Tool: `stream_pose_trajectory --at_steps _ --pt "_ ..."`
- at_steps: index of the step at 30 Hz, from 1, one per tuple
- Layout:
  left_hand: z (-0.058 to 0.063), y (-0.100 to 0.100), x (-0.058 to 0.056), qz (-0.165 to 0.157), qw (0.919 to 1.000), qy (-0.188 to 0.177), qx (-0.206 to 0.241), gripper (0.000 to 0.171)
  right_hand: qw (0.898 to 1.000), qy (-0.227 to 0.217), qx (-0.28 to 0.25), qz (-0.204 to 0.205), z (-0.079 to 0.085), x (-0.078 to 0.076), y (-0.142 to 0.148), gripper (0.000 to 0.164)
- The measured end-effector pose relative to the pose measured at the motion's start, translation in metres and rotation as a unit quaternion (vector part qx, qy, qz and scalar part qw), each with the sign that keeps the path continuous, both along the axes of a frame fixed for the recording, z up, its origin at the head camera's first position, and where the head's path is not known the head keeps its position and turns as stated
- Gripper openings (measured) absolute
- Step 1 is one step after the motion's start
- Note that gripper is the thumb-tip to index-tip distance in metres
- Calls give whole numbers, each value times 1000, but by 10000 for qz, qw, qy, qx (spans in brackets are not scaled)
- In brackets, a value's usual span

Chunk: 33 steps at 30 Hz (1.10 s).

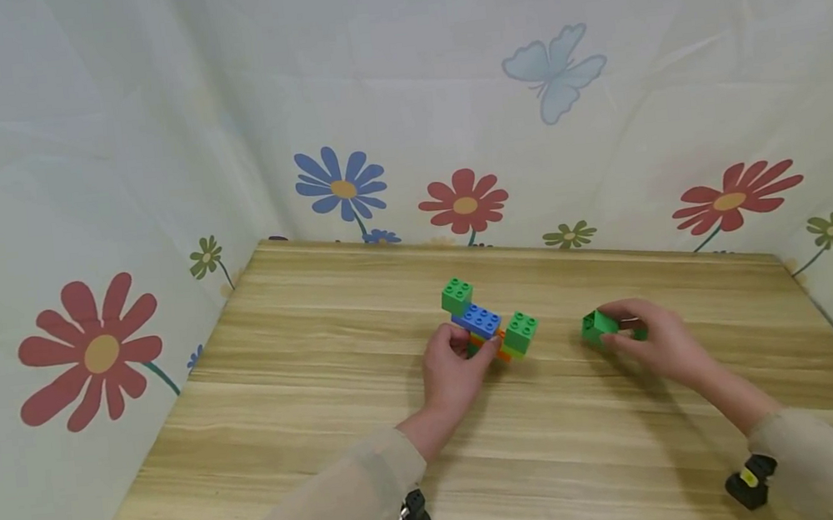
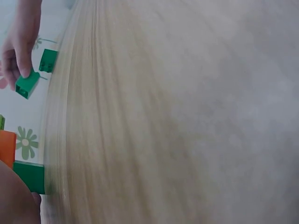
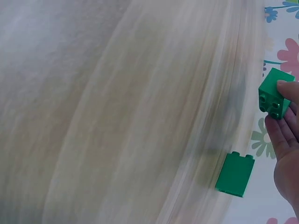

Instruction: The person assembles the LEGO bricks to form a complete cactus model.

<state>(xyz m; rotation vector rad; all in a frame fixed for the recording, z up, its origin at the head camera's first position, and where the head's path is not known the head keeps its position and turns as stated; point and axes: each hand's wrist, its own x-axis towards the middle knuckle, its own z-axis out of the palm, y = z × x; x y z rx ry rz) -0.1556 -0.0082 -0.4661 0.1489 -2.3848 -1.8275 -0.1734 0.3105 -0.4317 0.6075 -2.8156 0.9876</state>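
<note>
My left hand (image 1: 451,371) holds a joined group of toy building bricks above the table. A blue brick (image 1: 478,319) forms its middle, with one green brick (image 1: 457,295) at the far end and another green brick (image 1: 521,331) at the near right. An orange brick (image 2: 7,148) shows lower in the group, partly covered by the fingers. To the right, my right hand (image 1: 658,341) pinches a loose green brick (image 3: 275,93) between thumb and fingers, its studs turned sideways. A second loose green brick (image 3: 235,174) lies by that hand, mostly hidden behind it in the head view.
Both hands work over a wood-grain table (image 1: 307,371). A pale cloth (image 1: 383,71) printed with flowers and a butterfly hangs behind its back edge and along the left side. Small black devices (image 1: 415,518) are strapped at both wrists.
</note>
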Motion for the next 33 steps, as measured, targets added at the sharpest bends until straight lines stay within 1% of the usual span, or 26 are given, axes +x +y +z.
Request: stream_pose_trajectory --at_steps 3,7,12,16,19,24,28,33 --pt "0 0 -1 -11 10000 5 -5 34 10000 39 -39 -62 0 -2 -3 39" --pt "0 0 -1 -20 10000 24 -10 34 9998 -33 -2 -184 -1 -4 -6 39" --pt "-1 0 -1 -13 10000 49 0 34 9994 66 77 -321 -5 -8 -11 38" --pt "-3 0 -2 -16 10000 36 6 35 9991 -13 105 -422 -8 -13 -17 38" --pt "-4 0 -2 -23 10000 45 -22 35 9987 -76 208 -449 -12 -15 -21 38" --pt "-6 0 -3 -25 10000 51 -34 35 9980 19 442 -455 -18 -19 -23 38" --pt "-7 0 -3 -22 10000 41 -27 35 9972 65 518 -529 -20 -20 -25 39" --pt "-7 -1 -4 -21 10000 20 -41 35 9973 14 499 -543 -17 -17 -25 43"
